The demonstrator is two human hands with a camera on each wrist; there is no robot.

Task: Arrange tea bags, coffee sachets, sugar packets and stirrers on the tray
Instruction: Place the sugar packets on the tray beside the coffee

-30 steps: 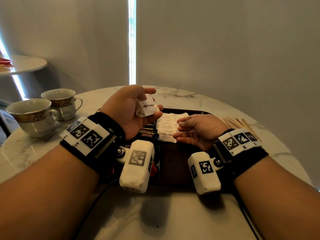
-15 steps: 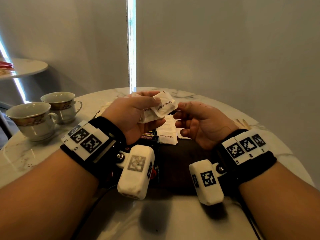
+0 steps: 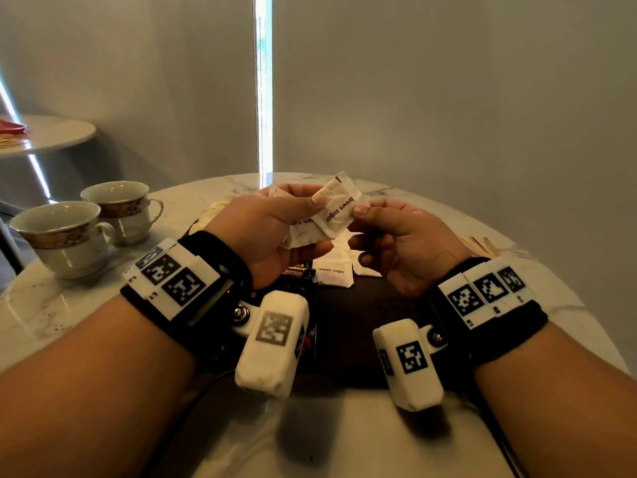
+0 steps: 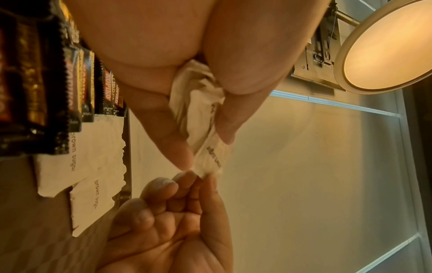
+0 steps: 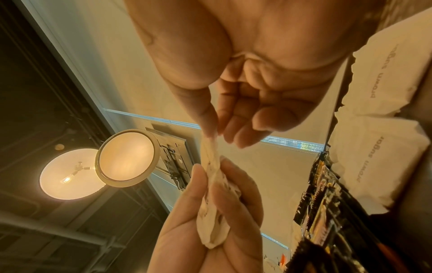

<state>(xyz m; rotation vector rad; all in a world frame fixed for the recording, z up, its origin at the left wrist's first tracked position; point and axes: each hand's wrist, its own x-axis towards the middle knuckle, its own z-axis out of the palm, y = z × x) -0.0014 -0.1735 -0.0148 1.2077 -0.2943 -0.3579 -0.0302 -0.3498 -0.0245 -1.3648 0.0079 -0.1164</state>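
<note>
My left hand (image 3: 319,224) grips a small bunch of white "brown sugar" packets (image 3: 336,210) above the dark tray (image 3: 358,315). My right hand (image 3: 358,215) pinches the right edge of the top packet between thumb and forefinger. The left wrist view shows that pinch at the packet's tip (image 4: 208,166), and the right wrist view shows the packet (image 5: 214,166) stretched between both hands. On the tray lie more sugar packets (image 3: 332,270) in a row and black Kopiko coffee sachets (image 3: 296,272) to their left. Wooden stirrers (image 3: 479,244) lie on the table right of the tray.
Two patterned teacups (image 3: 62,236) (image 3: 120,208) stand at the table's left. Pale packets (image 3: 215,212) lie on the marble table (image 3: 86,305) beyond my left hand. A second small round table (image 3: 51,132) stands at far left. Grey blinds close off the back.
My right hand left the packets on the tray, rose to the left hand and took hold of the top packet's edge. The left hand lifted its bunch slightly and turned it.
</note>
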